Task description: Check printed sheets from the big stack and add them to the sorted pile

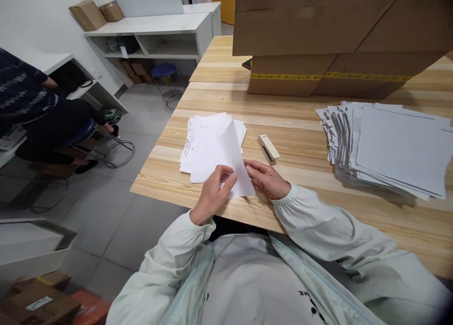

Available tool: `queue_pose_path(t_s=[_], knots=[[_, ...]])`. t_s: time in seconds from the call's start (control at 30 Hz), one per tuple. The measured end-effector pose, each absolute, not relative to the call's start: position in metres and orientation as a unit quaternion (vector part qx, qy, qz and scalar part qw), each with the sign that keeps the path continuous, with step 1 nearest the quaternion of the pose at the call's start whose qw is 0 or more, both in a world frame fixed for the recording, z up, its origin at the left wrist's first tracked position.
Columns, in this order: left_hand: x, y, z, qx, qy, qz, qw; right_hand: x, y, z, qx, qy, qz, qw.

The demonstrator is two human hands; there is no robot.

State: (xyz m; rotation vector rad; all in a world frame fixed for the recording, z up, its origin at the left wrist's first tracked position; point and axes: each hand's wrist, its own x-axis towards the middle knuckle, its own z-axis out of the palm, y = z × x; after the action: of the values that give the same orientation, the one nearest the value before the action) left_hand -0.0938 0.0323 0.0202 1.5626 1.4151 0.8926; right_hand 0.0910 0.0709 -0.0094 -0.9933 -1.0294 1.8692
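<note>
A white sheet of paper (pixel 238 157) stands tilted up, its lower right corner near the table's front edge. My right hand (pixel 268 179) holds the sheet by its right edge, with the thumb on the near side and some fingertips hidden. Against the lower left of the sheet is my left hand (pixel 216 192), its fingers loosely curled and its thumb apart from them. Just behind the hands lies a loose pile of papers (pixel 207 143), with print along its left edge. A cream stapler (pixel 269 149) rests on the table beyond my right hand.
A thick, uneven paper stack (pixel 399 145) sits at the right of the wooden table (pixel 300 126). Large cardboard boxes (pixel 329 22) stand at the back. At the left, a person (pixel 53 103) sits on a stool; a blue stool (pixel 164 70) is by the white shelves (pixel 166 29).
</note>
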Motion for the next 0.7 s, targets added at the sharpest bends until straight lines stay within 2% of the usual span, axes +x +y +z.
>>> queue_pose_path(t_s=[0.2,0.7], knots=[[-0.09,0.039,0.015,0.571,0.565,0.384,0.455,0.086,0.063,-0.016,-0.377,-0.498,0.681,0.382],[-0.093,0.042,0.006,0.543,0.562,0.416,0.465,0.09,0.063,-0.019,-0.391,-0.515,0.661,0.381]])
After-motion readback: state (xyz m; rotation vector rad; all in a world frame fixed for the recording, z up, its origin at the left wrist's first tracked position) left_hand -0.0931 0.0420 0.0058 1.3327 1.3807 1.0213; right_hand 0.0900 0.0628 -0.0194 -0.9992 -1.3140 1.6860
